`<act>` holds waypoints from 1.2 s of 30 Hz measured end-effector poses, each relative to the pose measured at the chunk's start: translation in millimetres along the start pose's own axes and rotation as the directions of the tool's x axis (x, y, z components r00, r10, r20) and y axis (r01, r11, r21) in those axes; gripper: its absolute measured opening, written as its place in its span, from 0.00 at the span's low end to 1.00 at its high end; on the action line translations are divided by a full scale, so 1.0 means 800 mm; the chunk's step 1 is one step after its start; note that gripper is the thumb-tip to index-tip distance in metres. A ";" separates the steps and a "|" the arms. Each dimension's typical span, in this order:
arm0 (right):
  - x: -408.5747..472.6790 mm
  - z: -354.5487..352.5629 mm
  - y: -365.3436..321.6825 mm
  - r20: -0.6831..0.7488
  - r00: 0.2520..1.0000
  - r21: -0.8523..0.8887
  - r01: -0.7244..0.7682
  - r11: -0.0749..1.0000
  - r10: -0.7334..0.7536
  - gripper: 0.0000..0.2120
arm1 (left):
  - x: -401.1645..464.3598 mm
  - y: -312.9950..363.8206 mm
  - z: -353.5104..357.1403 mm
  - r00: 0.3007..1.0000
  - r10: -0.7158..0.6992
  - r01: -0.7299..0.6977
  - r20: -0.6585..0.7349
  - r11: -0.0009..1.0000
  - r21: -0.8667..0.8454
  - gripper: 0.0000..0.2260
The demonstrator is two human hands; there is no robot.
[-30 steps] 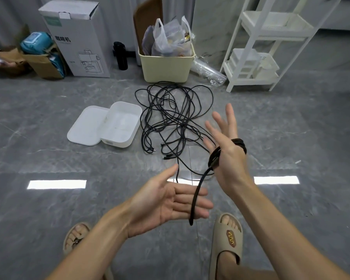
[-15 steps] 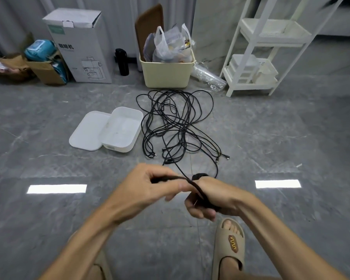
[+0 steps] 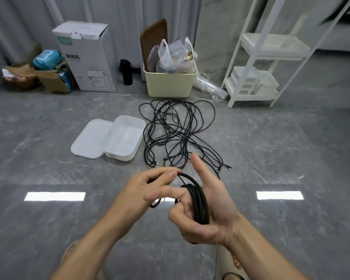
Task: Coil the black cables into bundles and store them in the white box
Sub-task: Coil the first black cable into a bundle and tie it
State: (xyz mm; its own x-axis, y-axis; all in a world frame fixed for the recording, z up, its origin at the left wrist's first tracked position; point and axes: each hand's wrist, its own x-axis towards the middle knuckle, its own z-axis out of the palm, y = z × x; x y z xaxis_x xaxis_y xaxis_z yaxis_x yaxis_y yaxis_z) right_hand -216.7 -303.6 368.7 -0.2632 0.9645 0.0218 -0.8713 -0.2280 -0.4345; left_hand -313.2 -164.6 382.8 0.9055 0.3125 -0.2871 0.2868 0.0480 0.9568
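A black cable coil (image 3: 198, 203) is wound round my right hand (image 3: 216, 211), whose index finger points up while the thumb and lower fingers curl by the loops. My left hand (image 3: 150, 190) pinches the free length of that same cable between thumb and forefinger, just left of the coil. A loose tangle of black cables (image 3: 180, 134) lies on the grey floor beyond my hands. The white box (image 3: 138, 126) sits open to the left of the tangle, with nothing inside it. Its lid (image 3: 89, 140) lies flat against the box's left side.
A cream bin (image 3: 170, 83) stuffed with plastic bags stands behind the tangle. Left of it are a black bottle (image 3: 126, 72), a tall white carton (image 3: 89, 57) and open cardboard boxes (image 3: 49, 77). A white shelf unit (image 3: 257, 73) stands at the right. My sandalled foot (image 3: 233, 263) is below my right arm.
My right hand has turned palm-up with the index finger raised, showing more loops round it. My left hand has carried the cable's free length up and over beside the coil.
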 end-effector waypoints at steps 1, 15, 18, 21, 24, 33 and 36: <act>0.000 0.000 -0.001 0.005 0.999 0.014 0.035 0.999 -0.035 0.46 | 0.001 -0.003 0.002 1.000 -0.022 0.022 0.020 1.000 0.017 0.09; -0.001 -0.002 -0.019 -0.543 0.621 0.030 0.687 0.726 -0.565 0.32 | 0.001 -0.032 0.033 0.912 -0.267 0.323 0.311 0.935 -0.147 0.16; -0.010 -0.011 -0.028 -0.653 0.463 -0.119 0.718 0.686 -0.599 0.33 | -0.002 -0.031 0.030 0.891 -0.271 0.339 0.363 0.931 -0.136 0.15; -0.018 -0.012 -0.034 -0.702 0.338 -0.272 0.686 0.675 -0.626 0.35 | -0.004 -0.028 0.030 0.890 -0.272 0.290 0.365 0.957 0.007 0.14; -0.019 -0.016 -0.034 -0.691 0.245 -0.450 0.590 0.670 -0.680 0.32 | -0.005 -0.031 0.033 0.923 -0.227 0.125 0.311 0.941 0.316 0.16; -0.015 -0.033 -0.014 -0.456 0.187 -0.886 -0.191 0.423 -0.870 0.24 | -0.012 -0.029 0.043 0.935 0.066 -0.312 0.348 0.616 0.724 0.18; -0.015 -0.035 -0.008 -0.552 0.332 -0.826 -0.346 0.446 -0.765 0.22 | -0.009 -0.017 0.029 0.954 0.143 -0.297 0.264 0.583 0.756 0.12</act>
State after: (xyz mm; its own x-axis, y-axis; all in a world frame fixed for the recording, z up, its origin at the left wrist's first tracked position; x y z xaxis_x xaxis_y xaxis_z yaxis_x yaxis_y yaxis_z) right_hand -196.3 -310.1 345.9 0.8076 0.5684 -0.1571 0.0448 -0.3247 -0.9448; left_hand -316.4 -189.7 370.9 0.9874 0.0544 -0.1489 0.1349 -0.7820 0.6085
